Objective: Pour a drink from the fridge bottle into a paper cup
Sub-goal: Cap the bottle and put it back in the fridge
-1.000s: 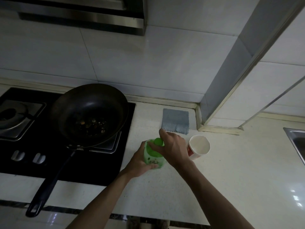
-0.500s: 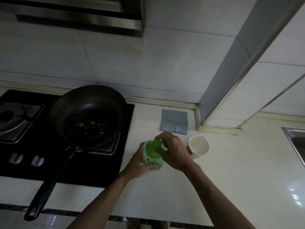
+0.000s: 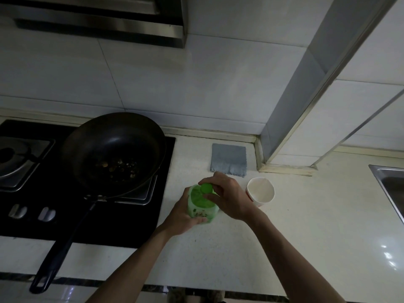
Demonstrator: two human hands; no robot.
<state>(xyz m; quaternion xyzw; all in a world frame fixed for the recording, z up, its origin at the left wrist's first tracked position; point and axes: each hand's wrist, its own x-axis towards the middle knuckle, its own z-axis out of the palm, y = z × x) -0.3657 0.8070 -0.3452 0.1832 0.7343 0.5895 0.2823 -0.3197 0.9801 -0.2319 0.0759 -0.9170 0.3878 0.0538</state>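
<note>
- Bottle [image 3: 200, 206]: the green one, standing upright on the counter [image 3: 306, 226], just right of the hob [image 3: 65, 215] and just left of the cup [image 3: 261, 190].
- My left hand [image 3: 181, 217] is wrapped round the bottle's body, fingers curled across the label side, pinning it to the counter.
- My right hand [image 3: 229, 199] comes over the top, thumb and fingertips pinching the green cap [image 3: 206, 188].
- So I'd call this the opening step: the cap is on the neck and nothing has been poured. I honestly can't tell whether the cap is loose yet or tight.
- The cup sits mouth up just beyond my right wrist. It looks empty and white inside, though the light is pretty dim.
- Next move, as I see it: twist the cap right off and park it on the counter. Then I lift the bottle and tip it rightwards over the cup.
- One thing to watch is that a paper cup is light, so a knock from the neck could tip it. Once the cap is off, my right hand could steady it, and a slow pour seems smart.
- The pan [image 3: 113, 149] with scraps in it sits on the hob at left, and a grey cloth [image 3: 228, 159] lies by the wall behind. Neither is in the pouring path.
</note>
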